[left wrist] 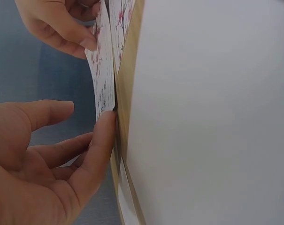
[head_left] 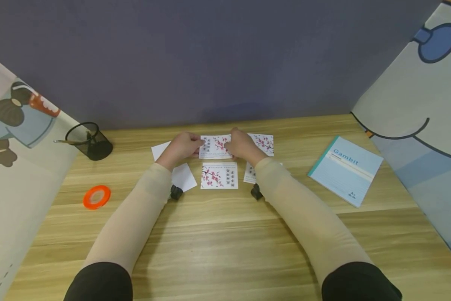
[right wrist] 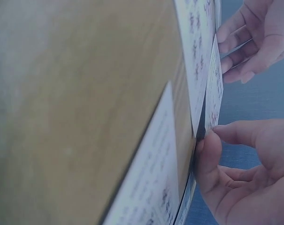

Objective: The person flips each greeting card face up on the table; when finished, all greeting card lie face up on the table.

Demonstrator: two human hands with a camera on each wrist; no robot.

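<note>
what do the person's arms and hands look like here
Dark sleeve ends show near the elbows, with what look like pale cream, close-fitting sleeves running down to the wrists. Both hands are ungloved. A small black device shows at each wrist.

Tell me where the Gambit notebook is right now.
In the head view, the Gambit notebook lies on the right side of the wood-grain tabletop, between the right hand and the cartoon-printed panel.
</note>
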